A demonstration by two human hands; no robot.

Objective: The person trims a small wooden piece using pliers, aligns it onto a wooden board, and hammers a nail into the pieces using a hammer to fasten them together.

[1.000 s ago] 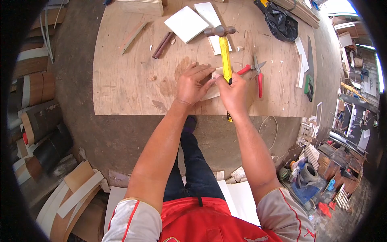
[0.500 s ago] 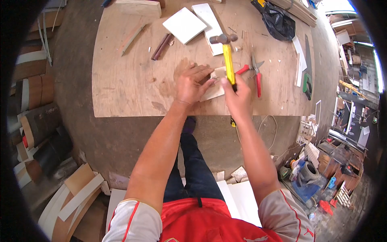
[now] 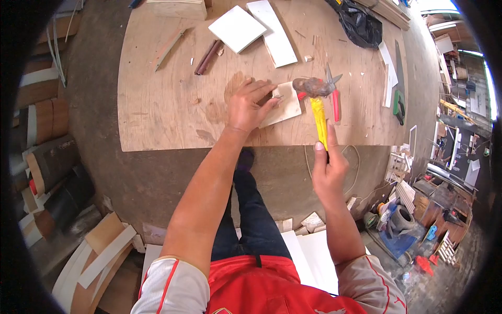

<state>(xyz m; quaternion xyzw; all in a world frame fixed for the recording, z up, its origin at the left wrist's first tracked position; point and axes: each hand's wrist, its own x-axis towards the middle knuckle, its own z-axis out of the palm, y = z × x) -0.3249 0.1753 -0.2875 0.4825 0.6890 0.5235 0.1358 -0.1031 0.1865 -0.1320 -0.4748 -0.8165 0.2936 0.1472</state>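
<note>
My right hand (image 3: 330, 170) is wrapped round the yellow handle of a hammer (image 3: 319, 123), thumb along the grip. The hammer's rusty head is raised to the right of a pale wooden board (image 3: 288, 107) and hides part of red-handled snips (image 3: 336, 104). My left hand (image 3: 250, 104) rests on the board's left part, its fingers closed on a small wooden block (image 3: 276, 92) there. A thin dark tip, perhaps a nail, shows by the thumb; its lower end I cannot make out.
The plywood table (image 3: 167, 118) carries a white square panel (image 3: 237, 29), a white strip (image 3: 272, 34), brown sticks (image 3: 207, 57) and a black plastic bag (image 3: 361, 26). At the right lies a green-handled saw (image 3: 399, 104). Wood pieces are stacked on the floor at left.
My right hand has drawn the hammer back and to the right, its head swinging down toward me and away from the board. The left hand stays nearly in place.
</note>
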